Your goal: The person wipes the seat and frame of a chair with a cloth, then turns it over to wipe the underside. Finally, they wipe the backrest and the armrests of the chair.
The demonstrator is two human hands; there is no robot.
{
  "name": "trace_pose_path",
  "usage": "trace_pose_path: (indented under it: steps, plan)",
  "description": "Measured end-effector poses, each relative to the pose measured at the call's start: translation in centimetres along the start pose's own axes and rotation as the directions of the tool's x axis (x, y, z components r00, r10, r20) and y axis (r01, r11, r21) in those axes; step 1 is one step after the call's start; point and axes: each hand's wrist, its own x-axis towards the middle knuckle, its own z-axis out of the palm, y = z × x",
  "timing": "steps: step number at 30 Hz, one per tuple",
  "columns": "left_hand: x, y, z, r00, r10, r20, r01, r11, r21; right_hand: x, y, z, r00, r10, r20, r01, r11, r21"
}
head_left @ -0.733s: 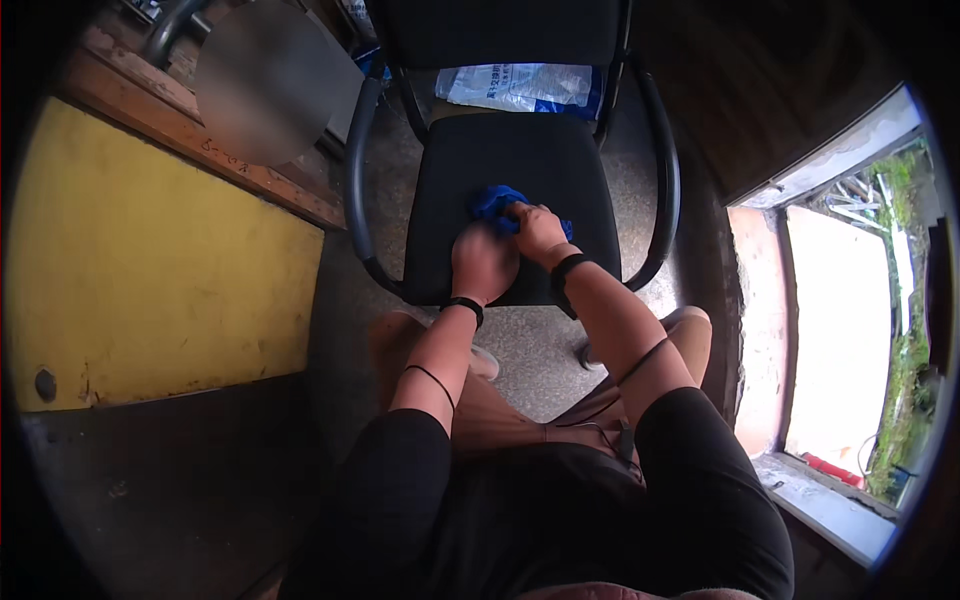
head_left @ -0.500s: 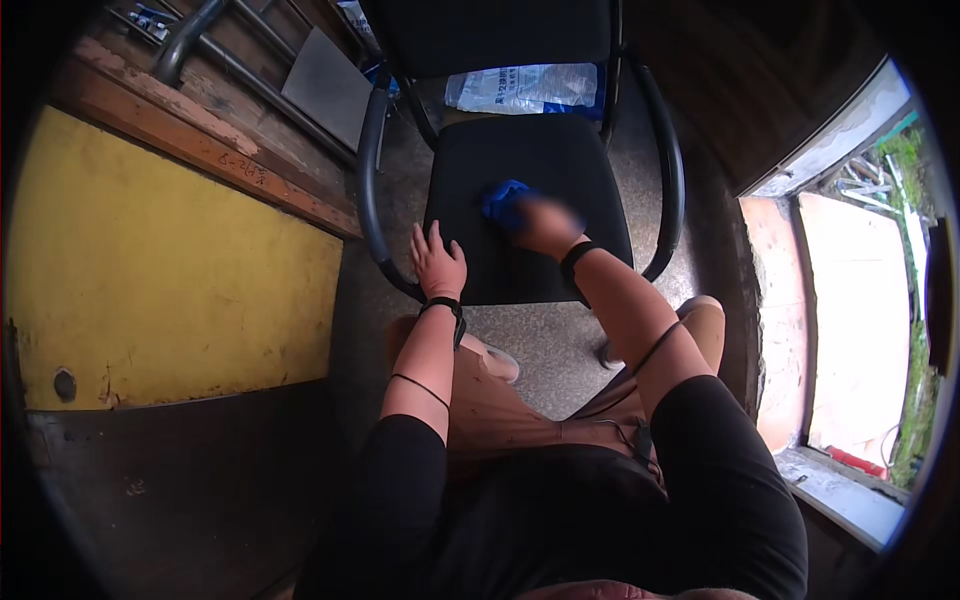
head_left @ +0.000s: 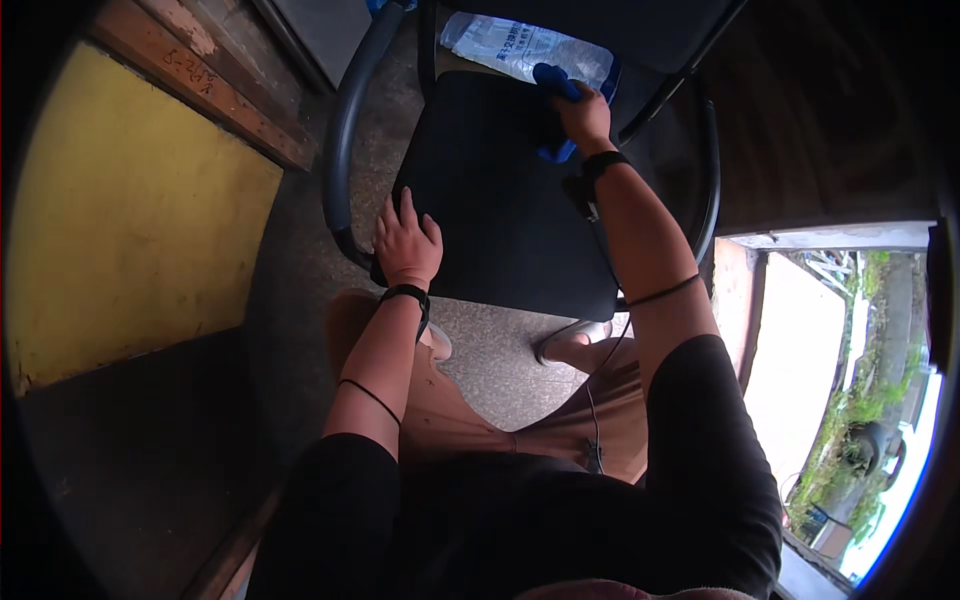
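In front of me stands a chair with a black seat (head_left: 490, 210) and curved dark armrests. My right hand (head_left: 585, 118) grips a blue cloth (head_left: 557, 152) at the far right part of the seat, close to the backrest; some of the cloth sticks out above the fingers and some hangs below them. My left hand (head_left: 408, 242) lies flat at the seat's near left edge, fingers spread, holding nothing. Both wrists carry black bands, and a thin cable runs down from the right one.
Behind the seat lies a clear and blue plastic bag (head_left: 525, 48). A yellow panel (head_left: 140, 220) with a wooden beam (head_left: 200, 85) stands to the left. At the right, a bright window opening (head_left: 800, 340) shows plants outside. My feet rest on the speckled floor (head_left: 490, 370) before the chair.
My right hand has moved with the blue cloth from mid-seat to its far right part. The left hand stays on the seat's left edge. The view has turned and shifted.
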Motion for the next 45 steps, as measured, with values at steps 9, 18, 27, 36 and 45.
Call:
trace_pose_path:
  steps: [9,18,27,36,45]
  plan:
    - [0.1,-0.1,-0.3,0.999,0.011,0.053,-0.013,0.999,0.039,-0.1,-3.2,4.1,0.952,-0.079,0.296,0.145,0.967,-0.208]
    - [0.4,0.3,0.8,1.000,-0.006,0.004,0.006,1.000,0.009,-21.0,-6.2,-3.3,0.521,-0.510,0.684,0.383,0.856,0.346]
    - [0.1,0.0,0.4,0.997,-0.020,0.080,0.016,0.998,0.056,-15.4,-6.0,-8.8,0.740,0.039,0.671,-0.376,0.851,0.366]
    - [-0.4,-0.6,-0.1,0.996,-0.050,0.073,0.052,0.999,-0.018,3.0,-3.1,2.6,0.985,0.159,0.065,-0.157,0.987,-0.039]
    - [0.4,0.3,0.3,1.000,0.019,-0.005,-0.020,0.998,-0.056,-0.3,-8.4,7.4,0.827,-0.104,0.552,0.117,0.993,0.011]
